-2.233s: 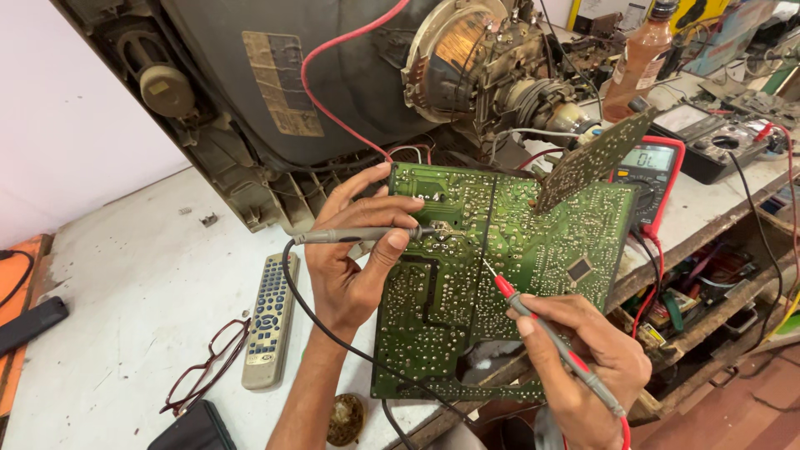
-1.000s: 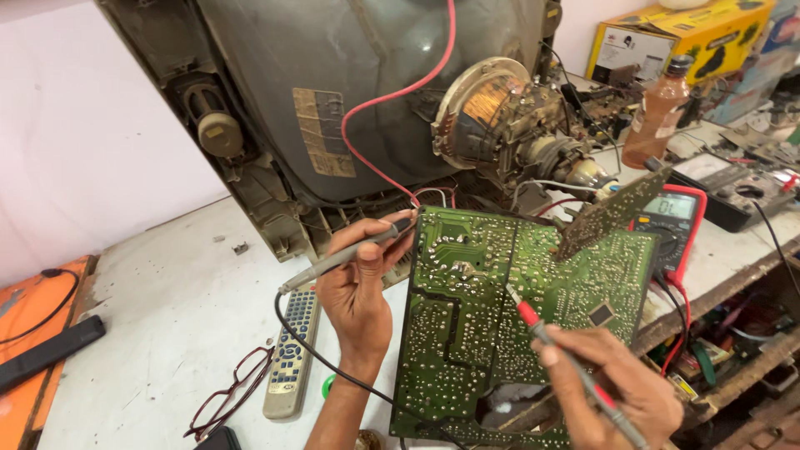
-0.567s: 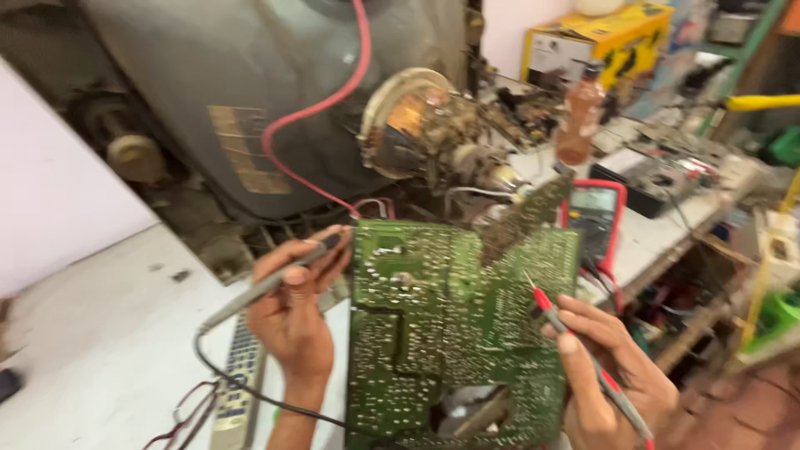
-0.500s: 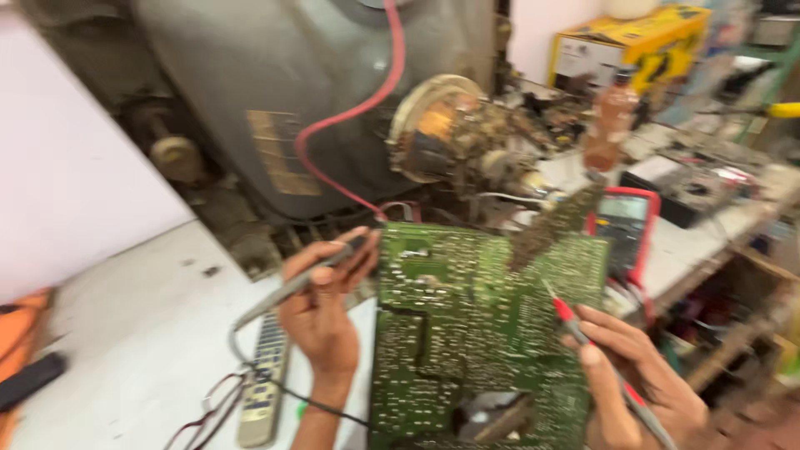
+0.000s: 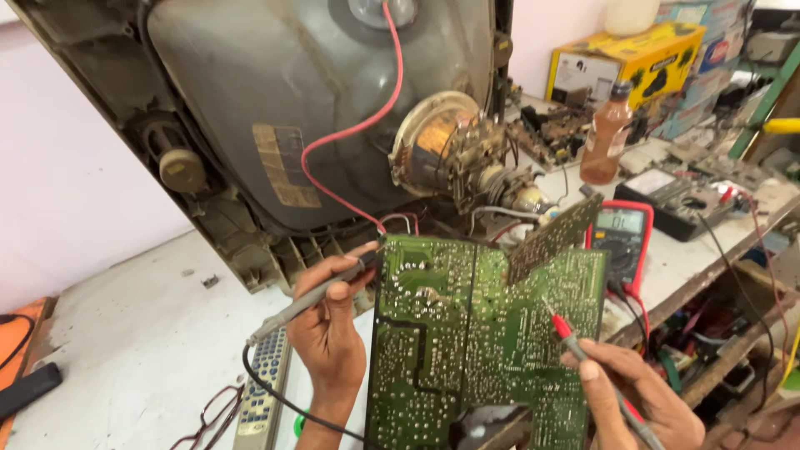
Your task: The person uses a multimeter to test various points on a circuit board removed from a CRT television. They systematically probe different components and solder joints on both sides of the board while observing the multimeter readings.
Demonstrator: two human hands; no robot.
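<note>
A green circuit board (image 5: pixel 467 333) stands tilted up in front of an opened picture-tube television (image 5: pixel 317 125). My left hand (image 5: pixel 329 329) grips a grey-black test probe (image 5: pixel 312 296) whose tip touches the board's upper left edge. My right hand (image 5: pixel 642 396) pinches a red-tipped test probe (image 5: pixel 571 342) with its point against the board's right side. A red-cased multimeter (image 5: pixel 621 233) lies on the bench just behind the board's right corner.
A grey remote control (image 5: pixel 260 392) and spectacles (image 5: pixel 215 412) lie on the white bench at lower left. A brown bottle (image 5: pixel 604 137), a yellow box (image 5: pixel 625 62) and loose electronics crowd the back right. Tools hang below the bench edge at right.
The view has steadied and pulled back slightly. Both hands stay on their probes against the board; the red probe has shifted a little along the board's right side.
</note>
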